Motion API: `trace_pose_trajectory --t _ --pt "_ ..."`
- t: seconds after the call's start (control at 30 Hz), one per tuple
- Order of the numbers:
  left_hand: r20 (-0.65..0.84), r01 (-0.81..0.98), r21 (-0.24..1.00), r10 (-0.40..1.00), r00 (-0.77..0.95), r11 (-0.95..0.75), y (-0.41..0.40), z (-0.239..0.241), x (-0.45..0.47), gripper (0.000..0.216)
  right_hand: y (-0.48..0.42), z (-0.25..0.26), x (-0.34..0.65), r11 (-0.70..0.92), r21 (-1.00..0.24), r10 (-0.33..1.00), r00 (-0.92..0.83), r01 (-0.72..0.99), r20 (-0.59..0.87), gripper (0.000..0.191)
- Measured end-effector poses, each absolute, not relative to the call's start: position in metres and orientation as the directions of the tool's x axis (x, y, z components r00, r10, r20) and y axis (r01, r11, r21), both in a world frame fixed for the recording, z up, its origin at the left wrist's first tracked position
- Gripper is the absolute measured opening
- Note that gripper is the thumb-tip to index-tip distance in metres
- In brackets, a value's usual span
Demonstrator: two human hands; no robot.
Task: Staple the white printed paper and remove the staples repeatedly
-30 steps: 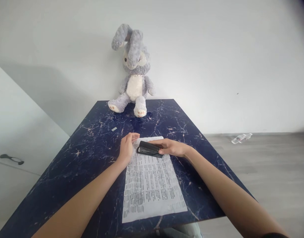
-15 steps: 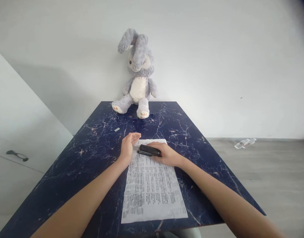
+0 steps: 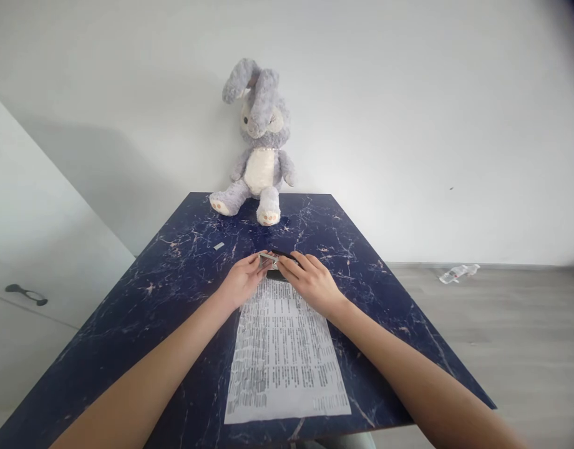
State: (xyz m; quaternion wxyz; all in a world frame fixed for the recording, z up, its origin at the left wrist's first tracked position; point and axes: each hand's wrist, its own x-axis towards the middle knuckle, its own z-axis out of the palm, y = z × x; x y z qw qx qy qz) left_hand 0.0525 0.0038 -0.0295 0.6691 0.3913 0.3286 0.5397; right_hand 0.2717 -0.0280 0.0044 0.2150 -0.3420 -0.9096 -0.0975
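Note:
A black stapler [image 3: 278, 274] is held above the top end of a printed paper sheet [image 3: 287, 349], its arms swung apart and a silver metal part showing between them. My left hand [image 3: 243, 282] has its fingertips closed on the stapler's silver left end. From the other side my right hand [image 3: 312, 284] grips the stapler, its fingers covering much of the body. The paper lies flat, its top edge mostly hidden behind the hands. A small grey strip, perhaps staples [image 3: 219, 246], rests on the table beyond my left hand.
A grey plush rabbit [image 3: 261, 168] sits at the far end of the dark blue marbled table [image 3: 175, 312], against the wall. To the left stands a white cabinet [image 3: 43, 237] with a black handle. Clear plastic packaging [image 3: 458, 273] lies on the floor at right.
The stapler has gone from closed to spread apart, lifted and turned away from the sheet. My left hand has moved from beside it to grasp its end; my right hand has shifted its grip.

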Motion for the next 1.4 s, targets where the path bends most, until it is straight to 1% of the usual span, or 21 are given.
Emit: trace_pose_trajectory --t 0.07,0.1,0.17,0.23,0.3,0.37,0.43,0.53,0.57,0.6,0.7,0.73,0.87,0.93,1.0,1.07,1.1,1.2,1.3,1.37,1.4 --pt "0.016 -0.456 0.889 0.993 0.113 0.038 0.006 -0.031 0.052 0.021 -0.025 0.002 0.273 0.707 -0.165 0.656 -0.551 0.687 0.515 0.06" --pt "0.031 -0.448 0.894 0.999 0.03 -0.015 0.006 -0.032 0.051 0.02 -0.023 0.0 0.275 0.683 -0.28 0.696 -0.486 0.675 0.529 0.06" --pt "0.094 -0.371 0.916 0.98 -0.174 -0.153 0.006 -0.03 0.048 0.02 -0.021 -0.003 0.277 0.605 -0.486 0.786 -0.373 0.63 0.494 0.047" --pt "0.225 -0.186 0.939 0.924 -0.31 -0.291 0.002 -0.024 0.044 0.027 -0.019 -0.005 0.279 0.507 -0.615 0.862 -0.333 0.604 0.383 0.026" --pt "0.377 0.038 0.921 0.865 -0.33 -0.387 -0.005 -0.016 0.041 0.034 -0.019 -0.007 0.28 0.462 -0.661 0.883 -0.378 0.592 0.279 0.012" --pt "0.483 0.212 0.875 0.822 -0.301 -0.436 -0.014 -0.008 0.041 0.033 -0.019 -0.007 0.279 0.509 -0.652 0.841 -0.484 0.562 0.24 0.011" --pt "0.576 0.339 0.804 0.782 -0.238 -0.489 -0.021 -0.005 0.042 0.03 -0.02 -0.005 0.278 0.589 -0.63 0.782 -0.553 0.506 0.287 0.023" --pt "0.683 0.441 0.658 0.731 -0.009 -0.61 -0.028 -0.01 0.045 0.022 -0.02 0.001 0.277 0.689 -0.591 0.72 -0.49 0.418 0.492 0.06" --pt "0.692 0.442 0.623 0.718 0.072 -0.645 -0.029 -0.012 0.046 0.019 -0.021 0.002 0.277 0.726 -0.572 0.686 -0.46 0.382 0.564 0.066" --pt "0.69 0.431 0.604 0.711 0.138 -0.67 -0.03 -0.015 0.047 0.017 -0.022 0.003 0.277 0.763 -0.549 0.646 -0.442 0.341 0.622 0.062" --pt "0.667 0.396 0.6 0.708 0.231 -0.695 -0.031 -0.02 0.049 0.013 -0.027 0.003 0.274 0.845 -0.493 0.531 -0.446 0.208 0.72 0.031" --pt "0.66 0.388 0.599 0.707 0.255 -0.7 -0.032 -0.021 0.049 0.012 -0.028 0.003 0.273 0.856 -0.483 0.511 -0.441 0.183 0.738 0.025" --pt "0.673 0.379 0.552 0.666 0.323 -0.742 -0.036 -0.017 0.051 0.012 -0.028 0.001 0.273 0.854 -0.476 0.518 -0.407 0.208 0.752 0.018" --pt "0.713 0.408 0.504 0.634 0.3 -0.761 -0.035 -0.014 0.049 0.014 -0.017 0.0 0.282 0.812 -0.505 0.583 -0.383 0.292 0.716 0.016" --pt "0.743 0.494 0.48 0.636 0.21 -0.725 -0.03 -0.011 0.043 0.015 0.001 -0.003 0.301 0.7 -0.563 0.707 -0.31 0.439 0.636 0.017" --pt "0.731 0.624 0.494 0.677 0.078 -0.606 -0.019 -0.009 0.031 0.017 0.023 -0.009 0.328 0.508 -0.603 0.831 -0.165 0.615 0.532 0.016" --pt "0.709 0.688 0.504 0.705 0.017 -0.523 -0.012 -0.009 0.023 0.019 0.034 -0.014 0.342 0.418 -0.589 0.865 -0.104 0.692 0.491 0.015" --pt "0.641 0.8 0.508 0.761 -0.102 -0.321 0.012 -0.016 -0.007 0.022 0.06 -0.029 0.378 0.221 -0.547 0.923 0.009 0.808 0.386 0.018" --pt "0.58 0.859 0.481 0.799 -0.162 -0.175 0.03 -0.032 -0.028 0.03 0.073 -0.04 0.395 0.129 -0.502 0.947 0.044 0.855 0.319 0.024" --pt "0.491 0.887 0.454 0.853 -0.174 -0.081 0.036 -0.041 -0.032 0.039 0.075 -0.042 0.395 0.116 -0.462 0.939 0.055 0.879 0.34 0.032" --pt "0.443 0.904 0.425 0.883 -0.158 -0.051 0.038 -0.043 -0.032 0.04 0.074 -0.041 0.391 0.123 -0.449 0.922 0.066 0.885 0.382 0.037"
